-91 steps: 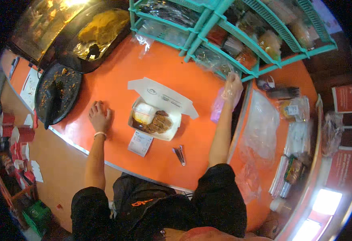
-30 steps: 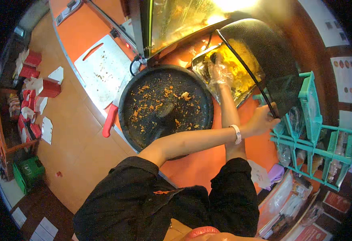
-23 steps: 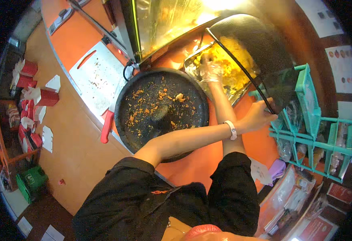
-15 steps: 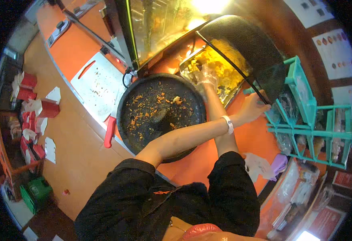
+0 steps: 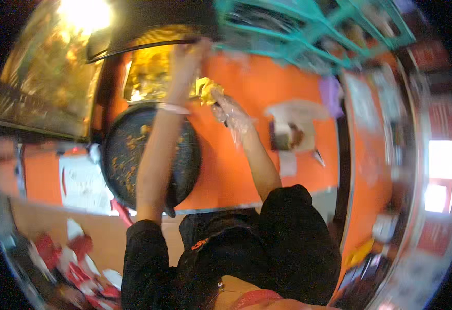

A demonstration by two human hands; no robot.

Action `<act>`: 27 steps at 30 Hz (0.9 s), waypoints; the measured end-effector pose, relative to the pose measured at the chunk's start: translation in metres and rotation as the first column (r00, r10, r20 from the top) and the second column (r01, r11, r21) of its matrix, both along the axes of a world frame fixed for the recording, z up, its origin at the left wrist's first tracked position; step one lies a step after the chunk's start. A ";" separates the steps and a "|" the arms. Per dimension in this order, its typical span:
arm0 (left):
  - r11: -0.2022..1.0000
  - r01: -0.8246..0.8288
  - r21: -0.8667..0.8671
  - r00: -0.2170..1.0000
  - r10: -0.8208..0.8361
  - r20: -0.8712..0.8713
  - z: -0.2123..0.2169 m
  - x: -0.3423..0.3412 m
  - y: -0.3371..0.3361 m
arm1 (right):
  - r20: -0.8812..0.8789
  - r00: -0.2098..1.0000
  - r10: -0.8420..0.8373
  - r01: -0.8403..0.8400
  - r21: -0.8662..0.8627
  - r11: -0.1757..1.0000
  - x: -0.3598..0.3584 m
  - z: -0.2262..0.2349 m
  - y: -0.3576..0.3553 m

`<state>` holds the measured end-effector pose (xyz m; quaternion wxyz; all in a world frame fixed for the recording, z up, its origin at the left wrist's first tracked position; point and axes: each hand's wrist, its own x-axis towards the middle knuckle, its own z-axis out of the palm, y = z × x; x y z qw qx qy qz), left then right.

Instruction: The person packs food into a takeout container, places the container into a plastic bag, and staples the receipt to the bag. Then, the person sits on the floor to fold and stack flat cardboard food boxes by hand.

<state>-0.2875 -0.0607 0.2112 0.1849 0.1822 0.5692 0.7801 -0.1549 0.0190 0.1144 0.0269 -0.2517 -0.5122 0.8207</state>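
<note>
Some yellow food [image 5: 208, 90] by right hand [image 5: 234, 114]

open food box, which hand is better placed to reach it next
Probably the right hand: it is nearer the food box, with yellow food at its fingers; the left hand is at the mesh cover.

From the right hand [image 5: 232, 112], bare desk [image 5: 218, 170] opens at six o'clock; the black dish [image 5: 191, 155] blocks eight, the food box [image 5: 308, 138] four.

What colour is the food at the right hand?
The food is yellow, clearest in the head view.
</note>
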 end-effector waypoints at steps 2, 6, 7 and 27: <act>0.991 0.068 0.114 0.990 -0.081 0.113 -0.001 -0.002 0.000 | 0.069 0.998 -0.013 0.016 -0.046 0.999 0.075 0.012 0.022; 0.979 0.063 0.195 0.988 -0.089 0.129 -0.003 0.004 0.007 | 0.164 0.954 -0.251 0.235 0.112 0.965 0.203 0.032 0.065; 0.972 0.081 0.222 0.988 -0.107 0.111 -0.004 0.006 0.008 | 0.169 0.955 -0.243 0.229 0.098 0.968 0.221 0.029 0.078; 0.980 0.053 0.192 0.974 -0.093 0.208 -0.019 0.017 0.007 | -0.005 0.696 -0.718 -0.266 0.927 -0.263 0.216 -0.016 0.087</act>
